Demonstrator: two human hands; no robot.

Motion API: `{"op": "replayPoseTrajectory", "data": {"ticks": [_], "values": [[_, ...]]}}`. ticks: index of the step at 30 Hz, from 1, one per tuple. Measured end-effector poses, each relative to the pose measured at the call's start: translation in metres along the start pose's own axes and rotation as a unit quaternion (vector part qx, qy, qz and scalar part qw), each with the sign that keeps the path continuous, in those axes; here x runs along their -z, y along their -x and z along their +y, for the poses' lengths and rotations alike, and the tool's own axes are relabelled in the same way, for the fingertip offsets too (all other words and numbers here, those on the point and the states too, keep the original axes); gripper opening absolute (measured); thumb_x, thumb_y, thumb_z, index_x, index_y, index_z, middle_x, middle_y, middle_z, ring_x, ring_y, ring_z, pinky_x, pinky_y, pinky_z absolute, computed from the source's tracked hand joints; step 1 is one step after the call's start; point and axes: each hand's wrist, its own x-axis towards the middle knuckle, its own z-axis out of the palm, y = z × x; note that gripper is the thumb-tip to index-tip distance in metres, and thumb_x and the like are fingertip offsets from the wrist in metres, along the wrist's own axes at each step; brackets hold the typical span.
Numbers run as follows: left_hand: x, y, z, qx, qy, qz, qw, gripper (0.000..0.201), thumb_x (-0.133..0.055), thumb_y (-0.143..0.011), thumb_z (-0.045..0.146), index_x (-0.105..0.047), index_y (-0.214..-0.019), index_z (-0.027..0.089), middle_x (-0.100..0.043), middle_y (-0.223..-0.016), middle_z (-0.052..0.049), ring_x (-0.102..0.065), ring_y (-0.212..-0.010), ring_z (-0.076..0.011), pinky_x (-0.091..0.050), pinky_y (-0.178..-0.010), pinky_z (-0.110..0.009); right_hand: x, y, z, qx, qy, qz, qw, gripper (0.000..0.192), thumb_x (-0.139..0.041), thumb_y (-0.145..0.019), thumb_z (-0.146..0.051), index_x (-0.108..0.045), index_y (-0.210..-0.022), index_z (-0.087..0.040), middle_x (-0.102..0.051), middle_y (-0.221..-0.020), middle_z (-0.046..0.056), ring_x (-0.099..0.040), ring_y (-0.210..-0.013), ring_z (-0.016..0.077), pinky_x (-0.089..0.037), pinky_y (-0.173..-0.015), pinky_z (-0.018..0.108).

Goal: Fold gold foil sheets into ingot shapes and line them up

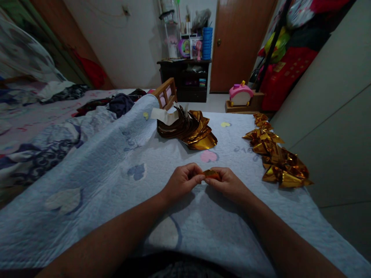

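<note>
Where the two grips meet, pinching a small folded piece of gold foil paper (211,174) between them: left hand (182,180) curled, thumb and fingertips pressed onto the paper's left end; right hand (228,183) closed the same way on its right end, knuckles up. Held low, just above the pale blue quilt (116,162) printed with hearts, both forearms reaching in from the bottom edge. Straight beyond the hands, lying on the quilt, a fanned stack of flat gold foil sheets (191,129), dark undersides showing, with a scrap of white paper (164,116) leaning on its left side. Well off to the right, near the quilt's edge and beside a grey cupboard panel (333,116), a heap of folded gold pieces (275,154). Farther back, a wooden chair back (165,92), a pink toy house (241,94) on the floor, a dark shelf unit (185,77) crowded with small things, and a brown door (237,42). Rumpled bedding (43,116) to the left.
</note>
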Motion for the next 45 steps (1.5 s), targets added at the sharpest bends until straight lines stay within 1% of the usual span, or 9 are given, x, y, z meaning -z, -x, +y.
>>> {"op": "replayPoseTrajectory", "data": {"ticks": [4, 10, 22, 29, 36, 38, 41, 43, 45], "values": [[0.000, -0.002, -0.001, 0.023, 0.032, -0.021, 0.999, 0.022, -0.064, -0.088, 0.037, -0.061, -0.083, 0.016, -0.061, -0.068, 0.001, -0.055, -0.063, -0.0120, -0.041, -0.063, -0.025, 0.001, 0.000, 0.002, 0.001, 0.045, 0.018, 0.999, 0.021, -0.062, -0.082, -0.035, -0.059, -0.071, -0.017, -0.045, -0.063, -0.004, -0.040, -0.060, 0.0112, -0.032, -0.058, 0.026], [0.002, -0.001, 0.002, 0.034, -0.021, -0.070, 0.997, 0.029, -0.054, -0.095, 0.038, -0.060, -0.076, 0.016, -0.059, -0.061, 0.001, -0.049, -0.058, -0.0108, -0.038, -0.062, -0.025, 0.003, 0.000, 0.000, 0.002, 0.066, 0.013, 0.998, 0.023, -0.062, -0.081, -0.037, -0.055, -0.068, -0.019, -0.042, -0.062, -0.004, -0.038, -0.058, 0.0112, -0.031, -0.057, 0.027], [0.009, -0.003, 0.001, 0.082, 0.060, -0.030, 0.994, 0.035, -0.058, -0.090, 0.050, -0.059, -0.082, 0.016, -0.058, -0.058, 0.003, -0.036, -0.047, -0.0074, -0.028, -0.050, -0.022, 0.031, 0.003, -0.001, -0.056, -0.007, -0.001, 0.998, 0.032, -0.069, -0.077, -0.048, -0.059, -0.070, -0.018, -0.046, -0.056, -0.005, -0.034, -0.048, 0.0077, -0.023, -0.046, 0.023], [0.012, -0.004, -0.001, 0.080, 0.073, -0.033, 0.994, 0.035, -0.059, -0.090, 0.051, -0.058, -0.082, 0.016, -0.059, -0.059, 0.002, -0.037, -0.046, -0.0068, -0.027, -0.048, -0.021, 0.035, 0.002, 0.001, -0.059, -0.055, -0.041, 0.996, 0.033, -0.070, -0.080, -0.048, -0.066, -0.079, -0.016, -0.066, -0.071, 0.003, -0.050, -0.055, 0.0091, -0.036, -0.051, 0.023], [0.012, -0.007, -0.005, 0.108, 0.098, -0.036, 0.989, 0.033, -0.062, -0.089, 0.048, -0.059, -0.083, 0.016, -0.058, -0.056, 0.003, -0.037, -0.043, -0.0057, -0.024, -0.045, -0.020, 0.040, 0.002, 0.007, -0.057, -0.058, -0.066, 0.995, 0.026, -0.064, -0.085, -0.042, -0.064, -0.086, -0.017, -0.066, -0.075, 0.003, -0.055, -0.058, 0.0098, -0.041, -0.053, 0.023], [0.012, -0.009, -0.007, 0.121, 0.109, -0.035, 0.986, 0.033, -0.063, -0.087, 0.048, -0.059, -0.087, 0.016, -0.058, -0.054, 0.003, -0.037, -0.041, -0.0058, -0.024, -0.043, -0.020, 0.038, 0.001, 0.008, -0.048, -0.063, -0.047, 0.996, 0.027, -0.065, -0.084, -0.039, -0.060, -0.101, -0.019, -0.064, -0.081, 0.002, -0.055, -0.058, 0.0107, -0.041, -0.051, 0.023], [0.012, -0.011, -0.007, 0.130, 0.124, -0.028, 0.983, 0.035, -0.065, -0.086, 0.047, -0.059, -0.101, 0.016, -0.058, -0.051, 0.005, -0.038, -0.040, -0.0063, -0.024, -0.042, -0.019, 0.030, 0.001, 0.008, 0.003, -0.044, 0.003, 0.999, 0.049, -0.072, -0.077, -0.030, -0.049, -0.119, -0.026, -0.060, -0.096, 0.001, -0.057, -0.067, 0.0128, -0.046, -0.053, 0.025], [0.012, -0.011, -0.006, 0.132, 0.129, -0.025, 0.982, 0.039, -0.065, -0.086, 0.046, -0.057, -0.111, 0.017, -0.058, -0.051, 0.006, -0.038, -0.039, -0.0067, -0.025, -0.042, -0.018, 0.022, 0.000, 0.010, 0.043, 0.001, 0.029, 0.999, 0.048, -0.072, -0.074, -0.023, -0.049, -0.116, -0.027, -0.056, -0.099, 0.001, -0.057, -0.076, 0.0140, -0.048, -0.060, 0.026], [0.012, -0.010, -0.005, 0.130, 0.129, -0.025, 0.983, 0.044, -0.064, -0.086, 0.046, -0.056, -0.119, 0.017, -0.057, -0.050, 0.007, -0.037, -0.039, -0.0067, -0.025, -0.042, -0.018, 0.015, -0.001, 0.012, 0.073, 0.036, 0.038, 0.996, 0.038, -0.068, -0.075, -0.020, -0.050, -0.107, -0.026, -0.055, -0.099, 0.001, -0.057, -0.080, 0.0153, -0.048, -0.065, 0.027]]}}
